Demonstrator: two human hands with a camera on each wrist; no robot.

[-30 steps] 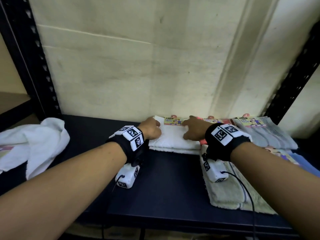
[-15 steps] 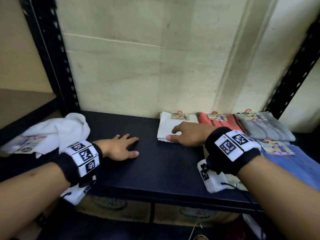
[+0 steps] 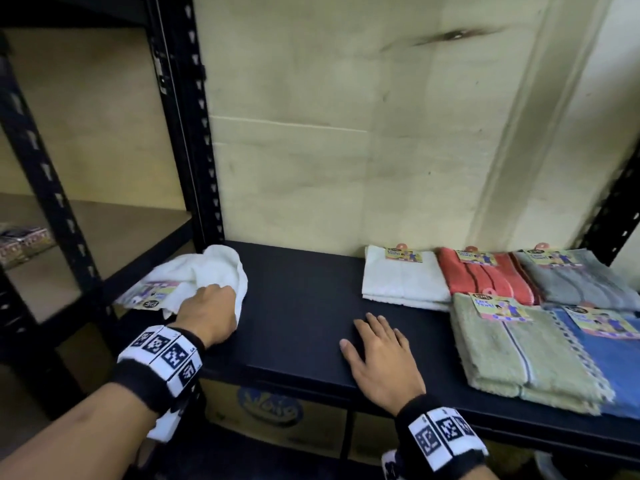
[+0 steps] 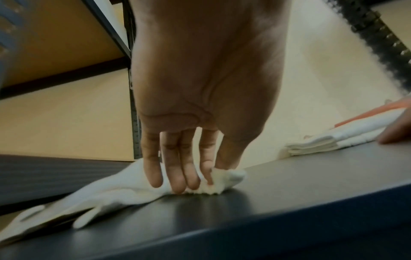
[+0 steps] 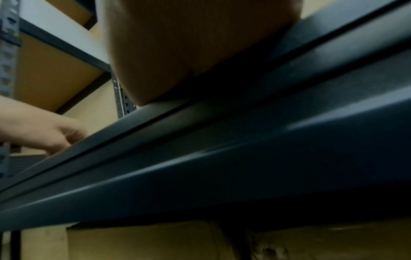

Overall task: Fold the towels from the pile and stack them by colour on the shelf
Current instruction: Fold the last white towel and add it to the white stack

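A crumpled white towel (image 3: 204, 271) with a paper label lies at the left end of the dark shelf (image 3: 298, 306). My left hand (image 3: 207, 311) pinches its near edge; in the left wrist view the fingers (image 4: 177, 176) and thumb bunch the white cloth (image 4: 213, 184). My right hand (image 3: 379, 351) lies flat, fingers straight, on the bare shelf near its front edge. Folded towels line the right side: white (image 3: 401, 280), orange-red (image 3: 485, 278), grey (image 3: 575, 282), green (image 3: 512, 348) and blue (image 3: 616, 362). In the right wrist view only the heel of my palm shows on the shelf's front rail (image 5: 244, 140).
A black perforated upright (image 3: 187, 119) stands behind the crumpled towel, another (image 3: 613, 216) at the right. A cream wall backs the shelf. A neighbouring tan shelf (image 3: 114, 230) lies to the left. Cardboard boxes (image 3: 273, 414) sit under the shelf.
My left hand has moved left from the bare shelf and taken hold of the crumpled white towel. My right hand has left the folded white towel and come back to the shelf's front.
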